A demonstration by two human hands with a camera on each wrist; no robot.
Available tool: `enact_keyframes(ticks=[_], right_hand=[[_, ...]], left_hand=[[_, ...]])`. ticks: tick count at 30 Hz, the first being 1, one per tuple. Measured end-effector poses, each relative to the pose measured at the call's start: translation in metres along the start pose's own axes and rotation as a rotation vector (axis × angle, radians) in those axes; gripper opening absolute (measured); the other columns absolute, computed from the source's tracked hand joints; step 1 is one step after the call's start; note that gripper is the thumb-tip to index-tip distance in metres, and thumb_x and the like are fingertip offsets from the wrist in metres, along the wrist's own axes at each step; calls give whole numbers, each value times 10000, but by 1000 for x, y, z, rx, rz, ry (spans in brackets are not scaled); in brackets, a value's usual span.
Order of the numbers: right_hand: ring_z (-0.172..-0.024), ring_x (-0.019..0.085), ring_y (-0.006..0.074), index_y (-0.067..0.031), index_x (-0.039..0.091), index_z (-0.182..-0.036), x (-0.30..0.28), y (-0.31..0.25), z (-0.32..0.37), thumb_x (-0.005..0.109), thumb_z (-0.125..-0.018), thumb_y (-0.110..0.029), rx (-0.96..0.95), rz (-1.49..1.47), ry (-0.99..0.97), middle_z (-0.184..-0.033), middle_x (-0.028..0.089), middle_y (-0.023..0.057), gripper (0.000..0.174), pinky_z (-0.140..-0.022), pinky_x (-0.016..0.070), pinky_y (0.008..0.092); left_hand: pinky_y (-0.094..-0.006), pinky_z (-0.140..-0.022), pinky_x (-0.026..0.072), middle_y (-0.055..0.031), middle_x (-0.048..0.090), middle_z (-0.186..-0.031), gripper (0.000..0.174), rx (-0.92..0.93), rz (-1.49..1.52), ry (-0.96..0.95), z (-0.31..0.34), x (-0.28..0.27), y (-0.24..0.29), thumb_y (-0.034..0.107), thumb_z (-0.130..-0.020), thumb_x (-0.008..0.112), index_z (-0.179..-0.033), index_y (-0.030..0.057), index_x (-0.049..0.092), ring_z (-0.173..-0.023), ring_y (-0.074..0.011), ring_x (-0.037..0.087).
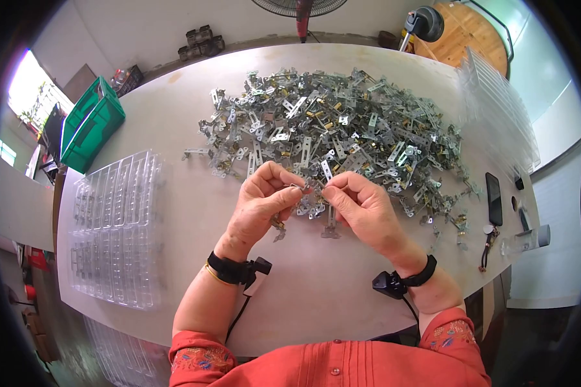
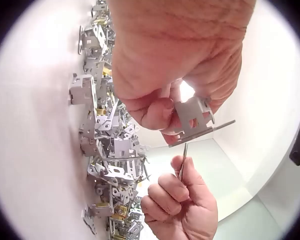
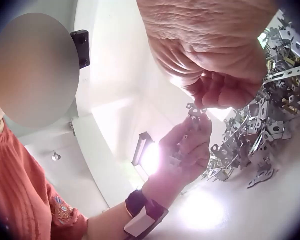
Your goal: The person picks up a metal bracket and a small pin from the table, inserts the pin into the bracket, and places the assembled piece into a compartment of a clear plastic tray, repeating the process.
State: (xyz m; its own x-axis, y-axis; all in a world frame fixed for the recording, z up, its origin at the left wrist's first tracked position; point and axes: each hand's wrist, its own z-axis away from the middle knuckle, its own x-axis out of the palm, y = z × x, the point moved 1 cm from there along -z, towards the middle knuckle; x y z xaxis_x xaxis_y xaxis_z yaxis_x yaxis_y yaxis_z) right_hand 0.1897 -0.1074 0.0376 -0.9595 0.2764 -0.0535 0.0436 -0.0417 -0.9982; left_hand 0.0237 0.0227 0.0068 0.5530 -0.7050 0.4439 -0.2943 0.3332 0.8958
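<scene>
In the head view the left hand (image 1: 263,205) and right hand (image 1: 366,209) meet just in front of a heap of metal brackets (image 1: 342,129). The left hand pinches a bent metal bracket (image 2: 194,119), whose flat plate sticks out below the fingers in the left wrist view. Between thumb and fingers, the right hand (image 2: 182,202) grips a thin metal piece (image 2: 183,161), close under that plate. From the right wrist view, a small holed end of metal (image 3: 192,109) shows between the two hands; the right fingers are partly hidden there.
Clear plastic trays (image 1: 116,232) lie at the left, with a green crate (image 1: 93,126) behind them. More clear trays (image 1: 497,109) stand at the back right. A phone (image 1: 494,198), a strap and a bottle (image 1: 526,240) lie at the right edge.
</scene>
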Motion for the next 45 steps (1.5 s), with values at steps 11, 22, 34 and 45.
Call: enact_keyframes(ticks=[11, 22, 34, 45], right_hand=[[-638, 435, 3, -59, 658, -997, 1, 7, -2, 614, -1009, -151, -12, 98, 1, -732, 537, -81, 103, -544, 357, 200], [-605, 455, 42, -36, 649, -962, -3, 4, 0, 646, -973, -147, -32, 237, 33, -662, 554, -27, 112, -538, 391, 254], [-680, 533, 77, -23, 600, -1096, -4, 8, -1, 592, -995, -132, 5, 246, -5, -768, 608, 15, 149, -613, 452, 265], [-764, 578, 74, -68, 594, -1089, -13, 2, -4, 549, -1014, -250, 334, -55, -174, -882, 627, 11, 202, -674, 499, 249]], left_hand=[[-195, -524, 431, -17, 653, -862, 156, -5, -30, 12, 1, -1, 0, 76, -901, 741, -979, 51, 609, -640, -49, 546], [-204, -533, 450, -56, 664, -909, 172, -8, -120, -1, 1, -1, 0, 61, -895, 736, -983, 38, 590, -652, -65, 546], [-190, -566, 462, -7, 656, -908, 197, -65, -210, -68, 4, 9, 3, 76, -886, 755, -996, 46, 594, -696, -37, 575], [-203, -607, 488, -31, 684, -984, 212, -113, -304, -177, 6, 14, 4, 28, -883, 739, -1011, 43, 571, -746, -39, 591]])
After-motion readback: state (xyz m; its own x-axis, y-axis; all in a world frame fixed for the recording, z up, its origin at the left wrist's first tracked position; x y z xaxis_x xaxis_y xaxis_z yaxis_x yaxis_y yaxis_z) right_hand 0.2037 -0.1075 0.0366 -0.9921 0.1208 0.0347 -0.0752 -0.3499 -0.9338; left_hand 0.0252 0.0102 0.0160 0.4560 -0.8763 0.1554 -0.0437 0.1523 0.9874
